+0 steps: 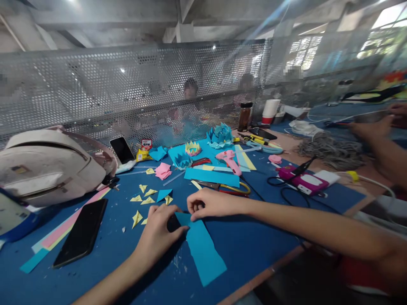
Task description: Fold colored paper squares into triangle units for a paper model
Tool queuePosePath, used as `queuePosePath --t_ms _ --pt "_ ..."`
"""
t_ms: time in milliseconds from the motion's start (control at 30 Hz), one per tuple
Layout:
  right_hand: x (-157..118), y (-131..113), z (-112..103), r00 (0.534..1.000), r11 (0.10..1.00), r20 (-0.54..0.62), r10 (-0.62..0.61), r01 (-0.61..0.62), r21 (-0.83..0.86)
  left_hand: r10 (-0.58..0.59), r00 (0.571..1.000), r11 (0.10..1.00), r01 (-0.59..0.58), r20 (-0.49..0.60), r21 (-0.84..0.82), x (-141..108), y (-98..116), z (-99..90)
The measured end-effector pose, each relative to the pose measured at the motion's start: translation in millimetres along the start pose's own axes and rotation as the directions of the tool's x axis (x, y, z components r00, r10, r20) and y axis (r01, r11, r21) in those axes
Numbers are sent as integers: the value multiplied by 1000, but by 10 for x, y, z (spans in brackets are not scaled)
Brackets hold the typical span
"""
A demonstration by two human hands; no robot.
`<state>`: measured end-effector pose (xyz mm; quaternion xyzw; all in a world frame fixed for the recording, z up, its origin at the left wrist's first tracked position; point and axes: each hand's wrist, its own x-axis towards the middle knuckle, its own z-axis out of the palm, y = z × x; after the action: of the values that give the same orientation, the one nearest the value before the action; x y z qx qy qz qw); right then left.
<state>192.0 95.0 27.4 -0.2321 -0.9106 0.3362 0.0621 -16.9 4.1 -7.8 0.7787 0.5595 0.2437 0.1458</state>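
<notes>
In the head view, your left hand [160, 223] curves, thumb and fingers apart, at the far end of the blue paper strip [206, 256] on the blue tabletop [251, 248]. Your right hand [208, 203] touches that end; I cannot tell whether it pinches.

On the table [254, 241] before you, a paper strip [206, 258] runs toward you from between your left hand [162, 224] and right hand [205, 204]. Folded papers [148, 200] lie left, then a phone [82, 231], a backpack [52, 165] behind it. Beyond your right hand are scissors [211, 185], then a glue gun [229, 159].
</notes>
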Motion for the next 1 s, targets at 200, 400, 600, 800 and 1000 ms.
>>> queuePosePath --t_ms 200,400,600,800,1000 --pt "-69 76 100 992 998 -111 -66 65 -15 9 1000 999 -8 -28 34 -2 11 4" --pt "-125 123 215 973 985 -176 -150 131 -117 89 995 995 -87 -44 49 24 -6 -2" --pt "-197 159 243 921 828 -113 -373 276 -488 282 958 954 -274 -48 125 -13 -106 -3" --pt "-251 114 178 891 719 -44 -453 335 -609 380 925 913 -373 -12 166 -167 -169 -37" --pt "-299 116 138 906 754 -36 -422 329 -569 310 949 935 -316 60 163 -245 -128 -100"
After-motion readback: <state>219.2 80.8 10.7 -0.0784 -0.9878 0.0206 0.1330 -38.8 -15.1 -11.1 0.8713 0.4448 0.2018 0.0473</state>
